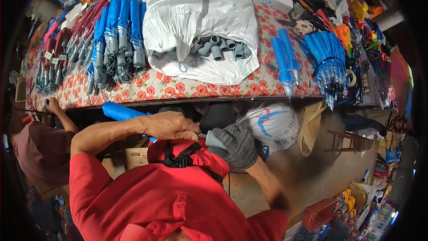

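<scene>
My bare left hand [171,126] is closed, its fingertips pinching a thin metal shaft just beside a grey umbrella handle [215,140]. My right hand [238,145], in a dark grey knitted glove, wraps round that handle, which is a short hollow-looking cylinder. A folded blue umbrella [124,112] lies slantwise behind my left forearm, partly covered by it. It seems to belong to the shaft, though my hand and arm hide the join. Both hands meet in front of my red shirt, just short of the table's edge.
On the flowered tablecloth [169,87] rests a white woven sack [191,13] spilling grey handles [217,52]. Blue umbrellas with handles [122,31] lie at left, a tied blue bundle [329,58] at right. A co-worker [42,151] is at far left. A white bag [272,125] stands below the table.
</scene>
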